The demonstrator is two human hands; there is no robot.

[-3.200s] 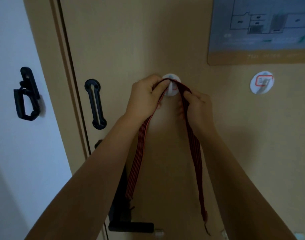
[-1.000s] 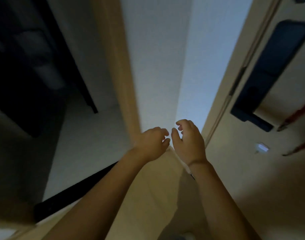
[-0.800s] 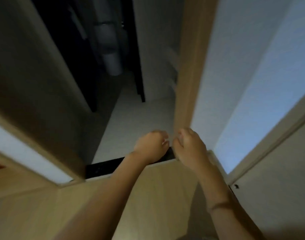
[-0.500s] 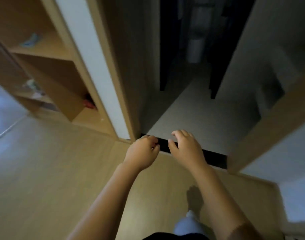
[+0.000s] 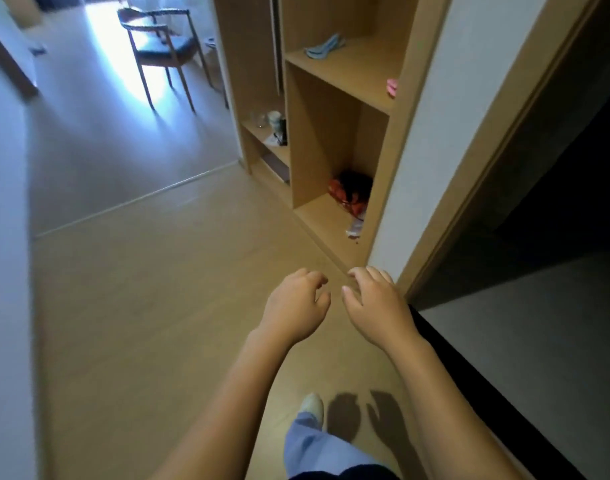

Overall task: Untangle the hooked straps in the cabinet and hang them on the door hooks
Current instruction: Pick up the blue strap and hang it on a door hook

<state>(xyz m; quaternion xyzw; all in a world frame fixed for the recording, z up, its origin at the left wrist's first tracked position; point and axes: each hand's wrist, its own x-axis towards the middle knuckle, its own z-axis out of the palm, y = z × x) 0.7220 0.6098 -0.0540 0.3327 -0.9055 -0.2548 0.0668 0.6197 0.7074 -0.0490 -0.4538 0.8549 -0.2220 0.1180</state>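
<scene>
Head view: left hand and right hand are hovering side by side over the floor, fingers loosely curled, gripping nothing. Tangled red straps are lying in the cabinet, far right, bottom compartment.

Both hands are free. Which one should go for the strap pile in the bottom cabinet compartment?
Right, probably. The right hand is more directly in line with the strap pile, which lies at the right of the bottom compartment. The left hand hangs further left. Both are empty.

The cabinet is seen in matt, light wood, like the smooth floor. The tangled straps look like red and black woven cloth.
</scene>
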